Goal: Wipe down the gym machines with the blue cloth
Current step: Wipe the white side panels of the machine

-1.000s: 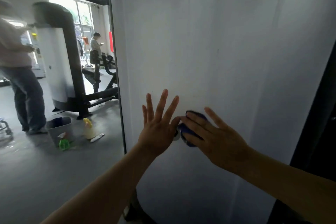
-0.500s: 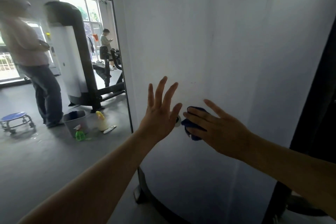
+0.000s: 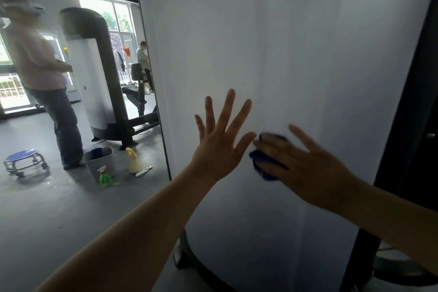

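Note:
A large white curved machine shroud (image 3: 284,54) fills the view right in front of me. My right hand (image 3: 305,163) presses the blue cloth (image 3: 263,168) flat against the panel with straight, spread fingers; most of the cloth is hidden under the palm and the hand is blurred by motion. My left hand (image 3: 218,140) lies beside it, just to the left, fingers spread and straight against the white panel, holding nothing. The thumb of the left hand nearly meets the right hand's fingertips.
On the floor to the left stand a grey bucket (image 3: 99,161), a green spray bottle (image 3: 105,176), a yellow bottle (image 3: 132,160) and a low blue wheeled stool (image 3: 22,159). A person (image 3: 45,83) stands there by another white machine (image 3: 94,73). A black frame (image 3: 412,78) borders the panel at right.
My right hand has slid the cloth slightly rightward on the panel. My left hand has risen a little. The view has shifted right and down, showing more of the machine's base.

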